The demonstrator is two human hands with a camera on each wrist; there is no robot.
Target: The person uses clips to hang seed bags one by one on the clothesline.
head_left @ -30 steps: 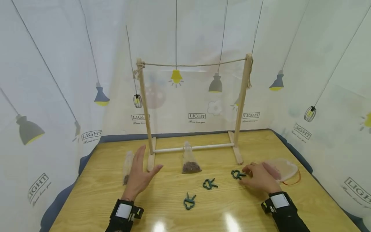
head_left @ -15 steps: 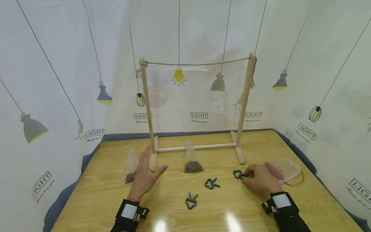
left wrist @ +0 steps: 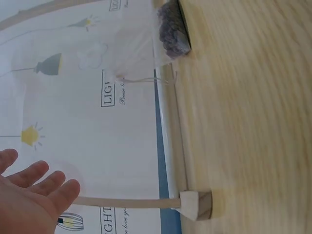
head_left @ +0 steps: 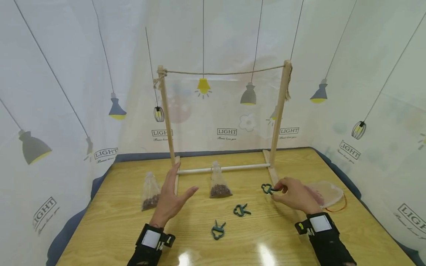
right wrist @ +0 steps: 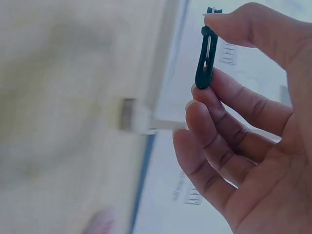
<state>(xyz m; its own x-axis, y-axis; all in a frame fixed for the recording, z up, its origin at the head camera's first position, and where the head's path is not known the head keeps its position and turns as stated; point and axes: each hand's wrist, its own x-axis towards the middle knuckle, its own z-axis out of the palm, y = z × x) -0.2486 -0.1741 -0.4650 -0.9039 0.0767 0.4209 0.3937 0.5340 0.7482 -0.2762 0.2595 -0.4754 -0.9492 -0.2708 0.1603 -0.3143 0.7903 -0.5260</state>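
My right hand [head_left: 294, 195] pinches a dark green plastic spring clip [head_left: 266, 188] between thumb and fingers, a little above the table. In the right wrist view that clip [right wrist: 204, 61] appears edge-on, with the thumb at one end. My left hand [head_left: 170, 205] is held above the table by the left foot of the wooden frame, fingers spread and holding nothing. Another clip [head_left: 241, 210] and a third clip [head_left: 217, 231] lie on the tabletop between the hands. Near the left hand stands a sheer drawstring sachet [head_left: 150, 201] with dark bits inside, partly covered by the hand.
A wooden frame [head_left: 279, 118] stands at the back, with a twine line [head_left: 226, 74] strung across its top and a white rod [head_left: 246, 168] below. A second sachet [head_left: 220, 190] leans by the rod. A pinkish sachet [head_left: 329, 195] with orange cord lies beyond the right hand.
My right hand has taken hold of the rightmost clip and lifted it slightly off the table, moving it away from me. My left hand has shifted a little right, uncovering more of the left sachet.
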